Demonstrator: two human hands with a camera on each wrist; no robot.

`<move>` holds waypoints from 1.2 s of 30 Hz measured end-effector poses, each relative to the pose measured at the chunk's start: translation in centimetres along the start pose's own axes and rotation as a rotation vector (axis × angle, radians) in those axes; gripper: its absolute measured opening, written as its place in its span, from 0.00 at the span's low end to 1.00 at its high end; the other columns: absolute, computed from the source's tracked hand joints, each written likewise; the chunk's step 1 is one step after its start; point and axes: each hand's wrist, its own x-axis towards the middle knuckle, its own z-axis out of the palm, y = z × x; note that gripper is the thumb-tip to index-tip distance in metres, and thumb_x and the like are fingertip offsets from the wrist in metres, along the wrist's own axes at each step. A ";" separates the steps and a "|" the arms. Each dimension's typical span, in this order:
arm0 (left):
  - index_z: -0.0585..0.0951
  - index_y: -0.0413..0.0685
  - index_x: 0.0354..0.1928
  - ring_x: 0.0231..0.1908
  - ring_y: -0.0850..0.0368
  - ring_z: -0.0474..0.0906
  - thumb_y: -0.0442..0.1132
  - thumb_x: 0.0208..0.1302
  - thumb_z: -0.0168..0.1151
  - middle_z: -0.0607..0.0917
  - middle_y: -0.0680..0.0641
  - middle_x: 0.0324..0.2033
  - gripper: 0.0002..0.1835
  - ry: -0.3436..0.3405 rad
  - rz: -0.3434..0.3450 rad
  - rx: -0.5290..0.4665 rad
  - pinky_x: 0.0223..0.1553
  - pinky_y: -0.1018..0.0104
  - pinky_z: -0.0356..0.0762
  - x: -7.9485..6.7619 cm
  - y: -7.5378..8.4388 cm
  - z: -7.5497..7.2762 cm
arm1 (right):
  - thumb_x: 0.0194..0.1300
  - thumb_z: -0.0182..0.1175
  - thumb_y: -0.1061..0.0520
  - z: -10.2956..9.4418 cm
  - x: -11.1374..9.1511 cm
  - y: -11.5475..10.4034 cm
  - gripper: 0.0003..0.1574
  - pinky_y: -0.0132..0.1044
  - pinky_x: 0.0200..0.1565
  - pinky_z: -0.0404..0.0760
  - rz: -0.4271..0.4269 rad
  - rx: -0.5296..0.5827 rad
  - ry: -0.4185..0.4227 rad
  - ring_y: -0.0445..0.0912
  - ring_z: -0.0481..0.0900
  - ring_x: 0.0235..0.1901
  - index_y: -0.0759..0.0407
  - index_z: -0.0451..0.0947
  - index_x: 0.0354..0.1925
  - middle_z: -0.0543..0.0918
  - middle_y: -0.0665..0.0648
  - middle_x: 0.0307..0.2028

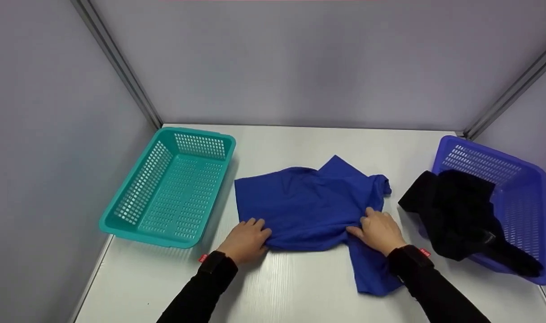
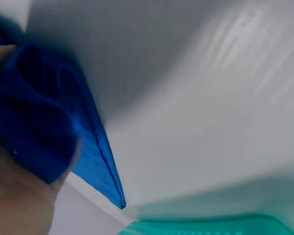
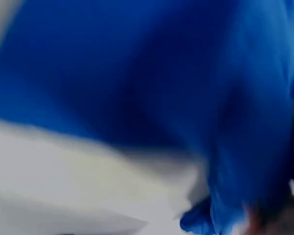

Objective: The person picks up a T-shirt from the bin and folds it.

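A blue T-shirt lies spread and creased on the white table, its straight hem toward the left. At the hem's near corner my left hand grips the cloth; the left wrist view shows folded blue fabric between thumb and fingers. My right hand pinches the shirt near its right end, close to where one sleeve hangs toward me. Bunched cloth is at the far right of the shirt. In the right wrist view the blue fabric is blurred and most of that hand is hidden.
On the left stands a teal plastic basket with nothing in it. A purple basket stands at the right, with a black garment draped over its near-left rim. Grey panels wall the table at the back and sides.
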 end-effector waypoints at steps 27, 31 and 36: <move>0.78 0.48 0.58 0.44 0.35 0.81 0.45 0.67 0.69 0.77 0.33 0.56 0.21 0.072 -0.421 -0.109 0.44 0.41 0.78 3.6 -2.2 1.2 | 0.54 0.66 0.60 0.3 2.5 3.6 0.06 0.78 0.65 0.52 -0.041 0.051 -0.047 0.73 0.70 0.62 0.62 0.79 0.27 0.76 0.72 0.54; 0.77 0.44 0.54 0.32 0.37 0.83 0.43 0.65 0.71 0.69 0.28 0.67 0.21 0.073 -0.436 -0.141 0.38 0.42 0.81 3.6 -2.4 1.0 | 0.71 0.60 0.50 -0.4 3.0 3.9 0.15 0.81 0.64 0.47 0.050 0.272 -0.193 0.67 0.79 0.54 0.60 0.78 0.32 0.82 0.68 0.49; 0.76 0.42 0.54 0.31 0.40 0.83 0.42 0.65 0.71 0.72 0.34 0.60 0.21 0.046 -0.467 -0.230 0.34 0.43 0.82 3.8 -2.6 0.7 | 0.77 0.53 0.59 -0.6 4.3 4.4 0.16 0.73 0.56 0.66 0.199 0.326 -0.102 0.67 0.83 0.44 0.69 0.72 0.56 0.83 0.72 0.43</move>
